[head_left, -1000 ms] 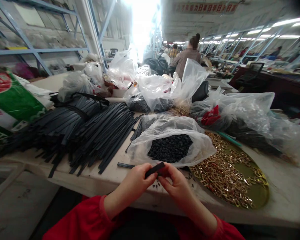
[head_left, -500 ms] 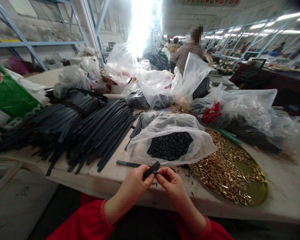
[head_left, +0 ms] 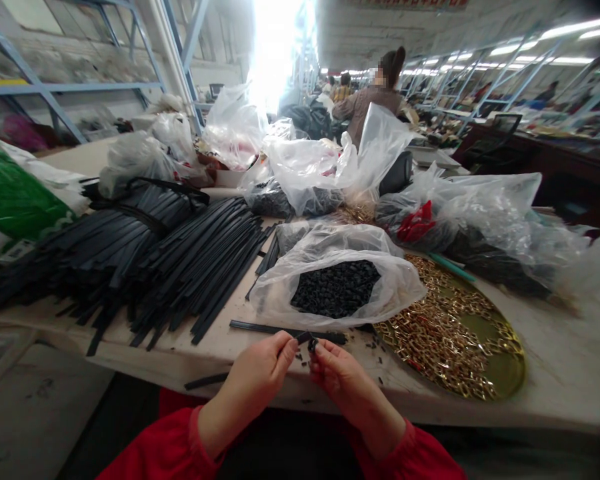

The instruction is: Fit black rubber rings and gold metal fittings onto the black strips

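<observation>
My left hand (head_left: pixel 257 370) is closed on a flat black strip (head_left: pixel 205 381). One end sticks out past the thumb, and a length shows on the far side of the wrist. My right hand (head_left: pixel 343 377) pinches a small black piece (head_left: pixel 313 344) right at the strip's end; whether it is looped on the strip I cannot tell. Just beyond the hands another black strip (head_left: pixel 260 327) lies on the table (head_left: pixel 220 357). Behind it stands an open clear plastic bag (head_left: pixel 270 297) full of small black pieces (head_left: pixel 335 290).
Bundled black strips (head_left: pixel 195 260) cover the left side. To the right, a round golden tray (head_left: pixel 510 373) holds many gold metal links (head_left: pixel 430 347). Filled plastic bags (head_left: pixel 500 200) line the back, with a teal tool (head_left: pixel 450 267) near the tray. A person (head_left: pixel 375 107) stands beyond.
The strip has turned in my left hand, and its long part now shows at the left. The right-hand fingers have curled more around the small black piece. The view has shifted slightly.
</observation>
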Available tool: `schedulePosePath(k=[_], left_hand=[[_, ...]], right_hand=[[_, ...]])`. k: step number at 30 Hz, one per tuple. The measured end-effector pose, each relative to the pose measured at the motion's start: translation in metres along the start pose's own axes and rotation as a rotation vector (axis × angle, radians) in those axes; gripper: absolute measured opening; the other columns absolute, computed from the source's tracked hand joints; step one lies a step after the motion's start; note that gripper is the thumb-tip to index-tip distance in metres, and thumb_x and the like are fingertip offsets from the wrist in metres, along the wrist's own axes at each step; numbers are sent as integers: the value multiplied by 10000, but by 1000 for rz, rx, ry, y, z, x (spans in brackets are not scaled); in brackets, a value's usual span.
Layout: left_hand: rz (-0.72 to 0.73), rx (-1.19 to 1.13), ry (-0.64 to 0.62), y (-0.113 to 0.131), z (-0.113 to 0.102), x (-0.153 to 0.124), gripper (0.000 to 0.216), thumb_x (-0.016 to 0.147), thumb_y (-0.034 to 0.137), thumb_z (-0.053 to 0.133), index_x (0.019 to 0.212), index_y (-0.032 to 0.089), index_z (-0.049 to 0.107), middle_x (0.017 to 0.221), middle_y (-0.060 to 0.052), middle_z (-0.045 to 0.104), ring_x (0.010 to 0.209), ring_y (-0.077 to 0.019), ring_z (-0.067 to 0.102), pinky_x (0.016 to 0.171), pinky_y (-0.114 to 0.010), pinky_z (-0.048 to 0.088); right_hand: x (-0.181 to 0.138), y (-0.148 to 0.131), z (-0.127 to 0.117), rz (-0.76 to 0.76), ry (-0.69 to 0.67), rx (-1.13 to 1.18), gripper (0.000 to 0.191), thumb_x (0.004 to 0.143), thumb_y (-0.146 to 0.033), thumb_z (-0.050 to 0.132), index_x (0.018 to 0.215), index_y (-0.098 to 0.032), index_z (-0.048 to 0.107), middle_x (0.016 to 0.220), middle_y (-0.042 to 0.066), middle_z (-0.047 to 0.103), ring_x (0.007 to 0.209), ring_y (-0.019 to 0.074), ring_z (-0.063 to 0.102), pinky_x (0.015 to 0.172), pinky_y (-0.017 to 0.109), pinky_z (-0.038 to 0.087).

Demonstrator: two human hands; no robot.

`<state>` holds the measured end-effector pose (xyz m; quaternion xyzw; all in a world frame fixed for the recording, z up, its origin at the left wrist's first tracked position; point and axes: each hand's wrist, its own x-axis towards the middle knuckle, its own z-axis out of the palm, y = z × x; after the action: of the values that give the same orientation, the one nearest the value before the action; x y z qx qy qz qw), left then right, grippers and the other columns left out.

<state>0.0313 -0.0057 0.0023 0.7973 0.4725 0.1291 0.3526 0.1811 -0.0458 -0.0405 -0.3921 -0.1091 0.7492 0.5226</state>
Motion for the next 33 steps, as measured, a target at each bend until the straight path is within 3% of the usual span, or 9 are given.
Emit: schedulePosePath(k=[6, 11, 20, 25, 29, 33], left_hand=[[-23, 256, -14, 1, 3, -6, 319, 893, 323, 311, 720, 200, 549, 665, -27, 622, 615, -160, 563, 537, -238, 280], [-25, 268, -15, 6, 7, -9, 288, 886, 272, 308, 758, 196, 555, 694, -43, 637, 638, -176, 584, 545, -247, 289], [24, 254, -56, 0, 9, -11, 282, 866, 259, 347, 748, 194, 595, 659, -43, 633, 589, -171, 568, 527, -239, 288], [58, 54, -187, 0, 3, -7, 294, 849, 262, 369, 708, 191, 617, 641, -16, 631, 580, -155, 552, 507, -218, 288], [14, -61, -162, -1, 8, -4, 295, 840, 275, 370, 749, 189, 638, 692, -25, 649, 640, -165, 564, 575, -212, 353], [-8, -138, -172, -2, 12, -1, 296, 838, 279, 362, 753, 187, 630, 712, -24, 650, 662, -166, 562, 612, -217, 381]], right_hand=[[4, 8, -6, -159, 46, -185, 288, 620, -372, 732, 731, -157, 575, 569, -58, 467, 498, 65, 379, 496, 191, 296], [0, 10, -4, -334, 142, -424, 311, 629, -436, 701, 704, -170, 560, 584, -47, 466, 541, 91, 394, 530, 213, 319], [-3, 14, -9, -361, 124, -556, 306, 692, -470, 633, 695, -180, 534, 594, -45, 455, 559, 105, 397, 536, 222, 321], [-7, 9, -14, -299, 42, -533, 279, 716, -433, 631, 679, -175, 532, 613, -38, 509, 585, 106, 459, 580, 224, 358], [-8, 7, -11, -244, 23, -420, 282, 653, -406, 698, 804, -193, 591, 680, -33, 568, 582, 103, 506, 598, 235, 402], [-8, 2, -9, -279, -39, -517, 250, 665, -381, 693, 816, -190, 641, 681, -19, 592, 612, 114, 531, 602, 239, 418]])
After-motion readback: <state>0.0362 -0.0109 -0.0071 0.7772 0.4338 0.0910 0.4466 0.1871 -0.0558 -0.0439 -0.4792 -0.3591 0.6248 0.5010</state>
